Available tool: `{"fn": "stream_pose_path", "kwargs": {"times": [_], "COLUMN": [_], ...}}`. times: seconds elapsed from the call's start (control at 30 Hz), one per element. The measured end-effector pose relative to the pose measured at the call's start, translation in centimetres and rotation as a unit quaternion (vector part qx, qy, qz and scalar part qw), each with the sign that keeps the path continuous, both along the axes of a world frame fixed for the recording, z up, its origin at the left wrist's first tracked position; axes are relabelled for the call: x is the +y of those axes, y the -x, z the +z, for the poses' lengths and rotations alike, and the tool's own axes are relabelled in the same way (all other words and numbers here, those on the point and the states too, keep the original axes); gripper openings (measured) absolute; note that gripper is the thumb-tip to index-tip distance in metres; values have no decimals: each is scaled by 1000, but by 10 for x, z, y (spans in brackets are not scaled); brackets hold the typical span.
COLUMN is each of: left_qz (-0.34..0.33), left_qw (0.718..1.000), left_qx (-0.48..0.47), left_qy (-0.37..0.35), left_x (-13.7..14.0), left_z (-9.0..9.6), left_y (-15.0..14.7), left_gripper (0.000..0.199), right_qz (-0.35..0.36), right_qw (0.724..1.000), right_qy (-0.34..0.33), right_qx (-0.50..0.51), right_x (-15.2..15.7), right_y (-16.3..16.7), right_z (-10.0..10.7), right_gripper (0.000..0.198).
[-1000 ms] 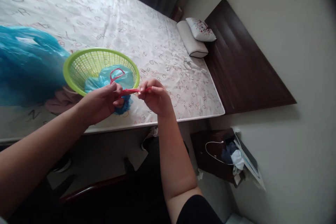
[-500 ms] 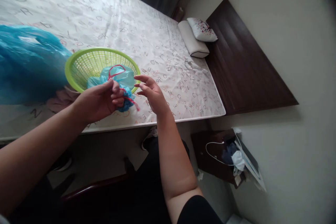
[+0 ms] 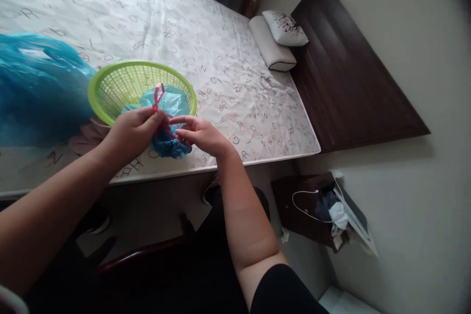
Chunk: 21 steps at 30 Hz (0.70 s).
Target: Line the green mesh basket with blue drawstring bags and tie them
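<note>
My left hand (image 3: 138,127) pinches a red string (image 3: 159,94) between thumb and fingers, and a narrow loop of it sticks up above the thumb. Close against it on the right is my right hand (image 3: 204,135); its index finger reaches toward the left thumb, and its thumb meets the lower strand of the string. Under both hands hangs a crumpled blue plastic bundle (image 3: 171,148), partly hidden by the fingers. Just behind them a green plastic basket (image 3: 96,95) stands on the mattress, with a pale blue plastic bag (image 3: 176,100) inside.
A large blue plastic bag (image 3: 40,88) lies left of the basket, beside pinkish cloth (image 3: 88,137). The letter-printed mattress (image 3: 221,78) ends at a front edge below my hands. Pillows (image 3: 285,29) lie near the dark headboard (image 3: 353,68). A nightstand (image 3: 290,206) holds a cable and cloths.
My right hand has moved left and down to the string and the blue bundle. The string's loop has become narrower and more upright. The view has shifted slightly.
</note>
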<state>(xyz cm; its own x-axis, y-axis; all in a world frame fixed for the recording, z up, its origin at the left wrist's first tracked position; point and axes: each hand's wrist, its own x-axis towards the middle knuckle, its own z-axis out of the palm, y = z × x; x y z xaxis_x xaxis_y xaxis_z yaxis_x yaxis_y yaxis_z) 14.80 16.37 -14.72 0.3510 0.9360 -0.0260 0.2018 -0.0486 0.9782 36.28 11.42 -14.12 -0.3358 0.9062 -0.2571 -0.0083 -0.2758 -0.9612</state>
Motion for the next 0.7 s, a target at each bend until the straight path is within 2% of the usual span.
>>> {"fn": "stream_pose_path", "kwargs": {"times": [0.07, 0.17, 0.3, 0.4, 0.5, 0.6, 0.7], "left_qz": [28, 45, -26, -91, -119, -96, -42], "left_qw": [998, 997, 996, 992, 989, 991, 996], "left_qx": [11, -26, -72, -77, -83, -93, -76], "left_qy": [-49, -64, -48, -42, -27, -20, -22], "left_x": [-7, -15, -20, -22, -25, -24, -17], "left_z": [4, 7, 7, 6, 7, 10, 10], "left_y": [-2, -7, -11, -13, -14, -13, -8], "left_gripper": [26, 26, 37, 44, 47, 44, 43], "right_qz": [-9, -45, -102, -111, -148, -255, -410], "right_qw": [1000, 998, 995, 992, 983, 953, 885], "right_qy": [15, 27, 6, -30, -32, 1, 32], "right_qx": [-10, -22, -11, 44, 105, 166, 219], "right_x": [1, 1, 0, 0, 3, 8, 14], "right_y": [2, 6, 13, 19, 22, 15, -8], "right_z": [-2, -4, -4, -5, -8, -4, 7], "right_gripper": [35, 48, 50, 42, 34, 22, 28]}}
